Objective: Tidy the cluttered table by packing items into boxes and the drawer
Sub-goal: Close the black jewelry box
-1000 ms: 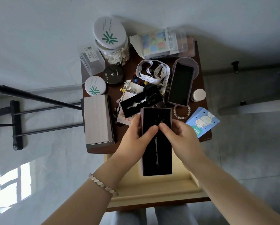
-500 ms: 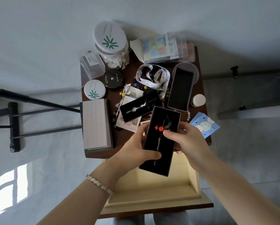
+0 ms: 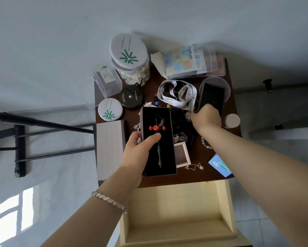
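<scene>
My left hand (image 3: 138,150) grips a long black box (image 3: 165,139) by its left edge and holds it over the brown table (image 3: 221,175). Inside the box lies a dark hairpin with a red flower (image 3: 155,128). My right hand (image 3: 205,116) reaches into the clutter at the table's middle right, fingers curled down beside a second black tray (image 3: 212,97); what it touches is hidden. The pale wooden drawer (image 3: 176,211) stands pulled open below the table's front edge.
A cotton-swab jar (image 3: 131,68), two round tins (image 3: 109,111), a white ribbon (image 3: 178,95), coloured beads, a grey box (image 3: 110,148), a small white box (image 3: 181,155), a silver chain (image 3: 194,166), a blue card box (image 3: 220,165) and a clear case (image 3: 106,82) crowd the table.
My right hand let go of the black box and reached forward into the clutter. My left hand carried the box up and left over the table.
</scene>
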`<state>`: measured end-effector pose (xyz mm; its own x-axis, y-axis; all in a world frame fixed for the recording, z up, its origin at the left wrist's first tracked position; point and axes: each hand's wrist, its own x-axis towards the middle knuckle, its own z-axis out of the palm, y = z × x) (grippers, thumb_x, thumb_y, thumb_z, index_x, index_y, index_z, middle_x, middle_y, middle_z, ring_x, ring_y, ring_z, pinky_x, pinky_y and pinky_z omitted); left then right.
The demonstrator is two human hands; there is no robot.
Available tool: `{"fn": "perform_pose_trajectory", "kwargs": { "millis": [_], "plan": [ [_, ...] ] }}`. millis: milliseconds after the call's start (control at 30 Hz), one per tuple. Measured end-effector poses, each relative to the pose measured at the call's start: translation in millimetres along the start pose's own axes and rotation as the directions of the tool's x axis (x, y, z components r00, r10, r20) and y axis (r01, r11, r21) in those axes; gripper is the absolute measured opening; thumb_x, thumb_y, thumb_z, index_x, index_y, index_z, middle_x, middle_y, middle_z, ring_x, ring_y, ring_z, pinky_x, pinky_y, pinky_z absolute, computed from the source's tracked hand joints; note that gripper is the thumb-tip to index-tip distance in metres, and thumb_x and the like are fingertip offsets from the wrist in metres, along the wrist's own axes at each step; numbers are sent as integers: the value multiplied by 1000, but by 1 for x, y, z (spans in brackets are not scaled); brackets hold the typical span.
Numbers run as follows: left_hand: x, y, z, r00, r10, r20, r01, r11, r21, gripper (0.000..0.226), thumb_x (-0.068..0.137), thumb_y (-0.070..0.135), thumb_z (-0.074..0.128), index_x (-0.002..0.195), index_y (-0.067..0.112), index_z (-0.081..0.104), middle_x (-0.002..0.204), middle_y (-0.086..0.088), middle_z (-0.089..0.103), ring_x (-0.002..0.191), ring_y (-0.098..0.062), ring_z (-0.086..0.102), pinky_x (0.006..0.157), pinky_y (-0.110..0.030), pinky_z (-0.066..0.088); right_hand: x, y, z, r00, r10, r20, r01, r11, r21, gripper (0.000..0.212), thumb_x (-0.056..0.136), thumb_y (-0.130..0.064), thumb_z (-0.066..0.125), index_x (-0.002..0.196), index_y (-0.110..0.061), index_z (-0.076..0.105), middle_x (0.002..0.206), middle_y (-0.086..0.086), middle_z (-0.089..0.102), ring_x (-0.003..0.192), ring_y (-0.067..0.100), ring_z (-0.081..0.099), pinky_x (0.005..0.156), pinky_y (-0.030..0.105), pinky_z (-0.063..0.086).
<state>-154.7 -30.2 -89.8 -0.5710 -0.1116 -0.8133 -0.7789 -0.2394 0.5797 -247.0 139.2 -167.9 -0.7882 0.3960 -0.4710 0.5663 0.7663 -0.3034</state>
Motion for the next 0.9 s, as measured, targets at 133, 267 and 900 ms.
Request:
{"fn": "perform_pose_trajectory", "kwargs": {
  "millis": [133, 267, 900],
  "plan": [
    [-6, -1, -8, 999, -32, 15, 33, 998, -49, 18, 84, 18, 64, 98, 12, 54, 96, -11, 66, 87, -29, 66, 69, -37, 55, -15, 7, -15, 997, -31, -76, 41, 991, 131, 18, 88, -19, 57, 79, -5, 63, 69, 6, 54, 63, 20, 50, 47, 23, 32],
    [-14, -4, -10, 998, -46, 47, 49, 997, -66, 21, 85, 18, 63, 104, 14, 56, 104, -13, 68, 94, -31, 67, 81, -45, 56, -80, 13, -72, 985, -155, -80, 174, 866, 470, 2, 86, -12, 61, 87, -10, 62, 73, -5, 60, 61, 2, 56, 53, 0, 38],
    [-55, -33, 20, 975, 11, 220, 24, 988, -153, 68, 82, 68, 41, 132, 23, 50, 128, -6, 61, 119, -21, 57, 105, -44, 40, -187, 30, -76, 868, -330, 370, -67, 660, 748, 22, 84, -42, 45, 105, -45, 45, 87, -40, 59, 85, -23, 53, 64, -1, 42]
  ]
}}
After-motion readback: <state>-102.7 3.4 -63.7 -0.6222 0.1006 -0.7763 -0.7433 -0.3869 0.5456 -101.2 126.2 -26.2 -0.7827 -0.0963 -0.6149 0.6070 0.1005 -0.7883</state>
